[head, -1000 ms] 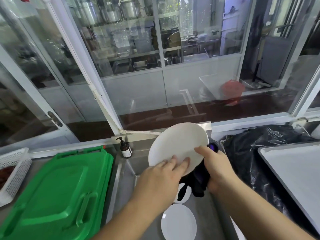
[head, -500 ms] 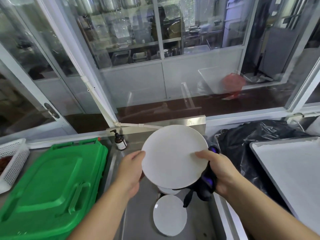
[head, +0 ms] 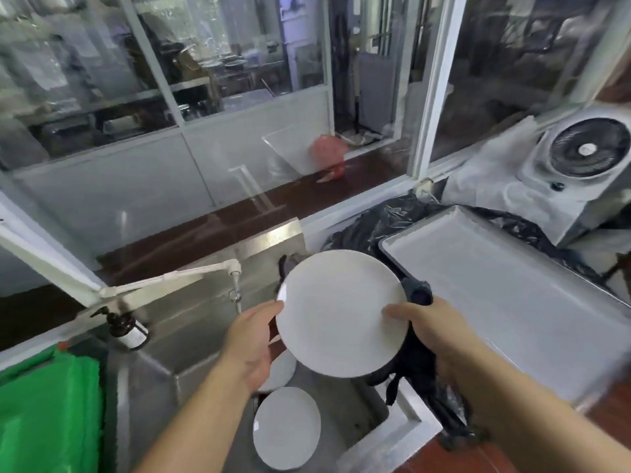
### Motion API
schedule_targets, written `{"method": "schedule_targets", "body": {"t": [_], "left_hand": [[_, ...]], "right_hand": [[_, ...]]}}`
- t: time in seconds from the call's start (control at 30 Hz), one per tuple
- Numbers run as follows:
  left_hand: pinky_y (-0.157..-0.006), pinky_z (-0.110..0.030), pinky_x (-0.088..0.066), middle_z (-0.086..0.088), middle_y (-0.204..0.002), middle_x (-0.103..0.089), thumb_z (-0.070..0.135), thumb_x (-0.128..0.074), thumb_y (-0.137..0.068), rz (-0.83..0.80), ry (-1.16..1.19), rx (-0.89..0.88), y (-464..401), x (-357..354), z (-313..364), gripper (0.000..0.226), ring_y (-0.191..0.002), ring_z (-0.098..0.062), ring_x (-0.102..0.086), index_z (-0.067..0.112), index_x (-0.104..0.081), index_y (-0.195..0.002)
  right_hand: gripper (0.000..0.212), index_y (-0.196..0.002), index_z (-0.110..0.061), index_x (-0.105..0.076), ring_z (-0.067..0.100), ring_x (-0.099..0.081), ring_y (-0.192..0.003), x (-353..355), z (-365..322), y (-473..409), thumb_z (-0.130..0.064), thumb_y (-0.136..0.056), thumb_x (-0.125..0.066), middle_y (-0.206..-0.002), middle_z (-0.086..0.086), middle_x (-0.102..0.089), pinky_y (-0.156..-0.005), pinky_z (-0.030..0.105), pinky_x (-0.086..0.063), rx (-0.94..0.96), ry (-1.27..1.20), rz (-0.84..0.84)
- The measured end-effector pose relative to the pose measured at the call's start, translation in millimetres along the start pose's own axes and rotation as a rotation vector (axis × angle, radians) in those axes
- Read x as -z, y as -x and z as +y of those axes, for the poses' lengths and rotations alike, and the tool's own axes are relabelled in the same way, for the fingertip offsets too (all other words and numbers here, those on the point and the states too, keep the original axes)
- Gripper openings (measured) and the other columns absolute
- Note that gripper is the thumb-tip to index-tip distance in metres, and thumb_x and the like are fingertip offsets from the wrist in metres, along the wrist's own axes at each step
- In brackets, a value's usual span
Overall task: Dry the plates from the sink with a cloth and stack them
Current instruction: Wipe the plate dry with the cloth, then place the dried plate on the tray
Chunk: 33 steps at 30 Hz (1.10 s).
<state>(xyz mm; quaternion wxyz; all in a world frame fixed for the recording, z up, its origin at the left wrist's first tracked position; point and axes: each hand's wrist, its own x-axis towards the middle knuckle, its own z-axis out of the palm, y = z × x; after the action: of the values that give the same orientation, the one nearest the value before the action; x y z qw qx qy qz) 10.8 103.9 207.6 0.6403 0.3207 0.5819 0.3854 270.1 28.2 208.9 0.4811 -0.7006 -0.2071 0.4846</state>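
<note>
1. Head view: a white plate (head: 339, 312) is held up in both hands above the steel sink (head: 191, 339), tilted so its broad face is toward the camera.
2. The left hand (head: 251, 343) grips the plate's left rim, thumb on the near face and the other fingers hidden behind it; its grip is closed on the plate.
3. The right hand (head: 432, 331) grips the plate's right rim, thumb on the near face. The same hand holds a dark cloth (head: 418, 356) bunched between palm and plate; the cloth pokes out above the hand and hangs down below the plate.
4. Two more white plates lie in the sink basin below: one plate in the basin (head: 286, 428) lies in full view near the bottom edge, and a second plate (head: 281, 372) is half hidden behind the left hand and the raised plate.
5. A tap (head: 235, 288) on a white pipe hangs over the sink, just left of the raised plate.
6. A brown pump bottle (head: 128, 331) stands at the sink's back left corner, and a green plastic lid (head: 51, 414) lies left of the sink.
7. Right of the sink, a large grey tray (head: 512, 291) rests on black plastic sheeting (head: 362, 230) on the tabletop, near the right hand.
8. A white fan (head: 587, 155) sits at the far right, well apart from the plates.
</note>
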Motion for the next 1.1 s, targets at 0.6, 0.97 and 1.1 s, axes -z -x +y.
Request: {"method": "schedule_targets", "body": {"t": [0.6, 0.97, 1.1], "left_hand": [[-0.065, -0.034, -0.06, -0.016, -0.113, -0.078, 0.013, -0.063, -0.097, -0.656, -0.29, 0.138, 33.9, -167.2, -80.2, 0.028, -0.096, -0.029, -0.074, 0.008, -0.072, -0.124], [-0.075, -0.04, -0.063, -0.013, -0.108, -0.079, 0.008, -0.061, -0.098, -0.819, -0.41, 0.141, 116.7, -322.4, -139.8, 0.022, -0.089, -0.026, -0.075, 0.009, -0.074, -0.116], [-0.074, -0.041, -0.061, -0.009, -0.098, -0.081, 0.009, -0.06, -0.099, -0.822, -0.455, 0.136, 151.8, -382.3, -165.6, 0.018, -0.084, -0.025, -0.076, 0.01, -0.074, -0.112]], "right_hand": [[0.018, -0.098, -0.006, -0.075, 0.029, -0.077, -0.059, 177.6, 95.8, 119.1, -0.004, -0.082, -0.081, -0.072, 0.011, -0.079, -0.048, 0.036, -0.059, -0.13, -0.319, 0.657], [0.018, -0.099, 0.001, -0.072, 0.033, -0.07, -0.066, 328.7, 132.0, 164.4, -0.002, -0.081, -0.07, -0.076, 0.017, -0.073, -0.064, 0.043, -0.058, -0.146, -0.462, 0.803], [0.022, -0.105, 0.003, -0.071, 0.034, -0.07, -0.068, 394.1, 145.7, 173.9, -0.002, -0.083, -0.069, -0.082, 0.02, -0.074, -0.063, 0.044, -0.06, -0.146, -0.495, 0.832]]}}
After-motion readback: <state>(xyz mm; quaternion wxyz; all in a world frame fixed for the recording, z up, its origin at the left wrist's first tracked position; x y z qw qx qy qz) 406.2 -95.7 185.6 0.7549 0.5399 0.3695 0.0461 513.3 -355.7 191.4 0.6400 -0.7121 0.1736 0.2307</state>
